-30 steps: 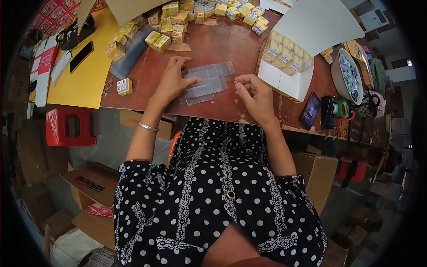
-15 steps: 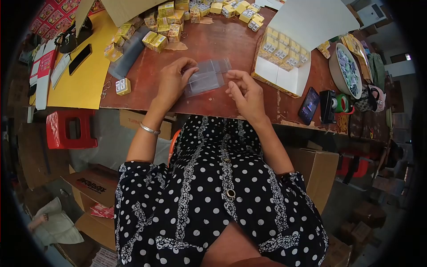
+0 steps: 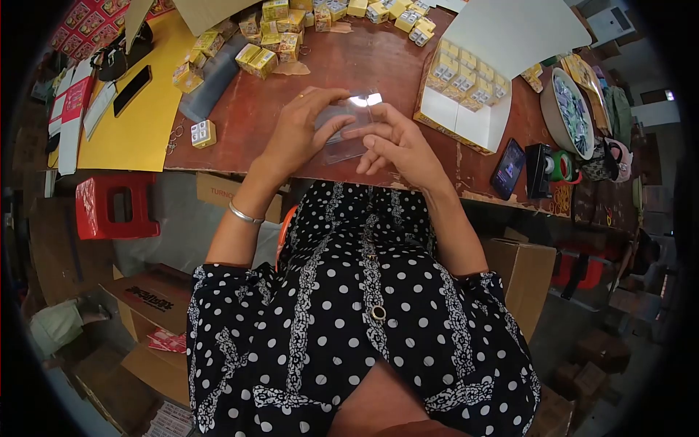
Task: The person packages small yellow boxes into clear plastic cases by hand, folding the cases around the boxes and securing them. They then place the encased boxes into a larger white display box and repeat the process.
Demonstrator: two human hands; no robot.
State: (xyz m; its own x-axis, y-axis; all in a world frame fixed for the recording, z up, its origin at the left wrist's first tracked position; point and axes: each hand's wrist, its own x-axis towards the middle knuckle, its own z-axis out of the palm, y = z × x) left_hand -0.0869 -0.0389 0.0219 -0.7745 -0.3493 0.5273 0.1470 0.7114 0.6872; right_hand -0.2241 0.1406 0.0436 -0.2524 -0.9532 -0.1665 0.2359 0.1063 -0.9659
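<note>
A flat, folded piece of clear plastic (image 3: pixel 342 151) is between my hands above the table's front edge, with a bright glare on its raised far part. My left hand (image 3: pixel 300 130) grips its left side, thumb below and fingers curled over the top. From the right, my right hand (image 3: pixel 399 144) reaches over the plastic with bent fingers and takes hold of its right side. The fingers partly cover the plastic, so its full shape is hidden. Left of my hands, a small yellow-and-white cube box (image 3: pixel 203 134) sits on the red-brown table (image 3: pixel 247 149).
Many small yellow boxes (image 3: pixel 287 47) are heaped at the back. An open white carton (image 3: pixel 466 131) holds rows of them at right, near a phone (image 3: pixel 508 170), a black box (image 3: pixel 538 173) and a bowl of small packets (image 3: pixel 568 109). Another phone (image 3: pixel 132 91) lies on yellow card (image 3: pixel 138 138).
My right hand has moved left onto the plastic, its fingers now close to my left hand. The plastic's far part has been raised and now catches the light.
</note>
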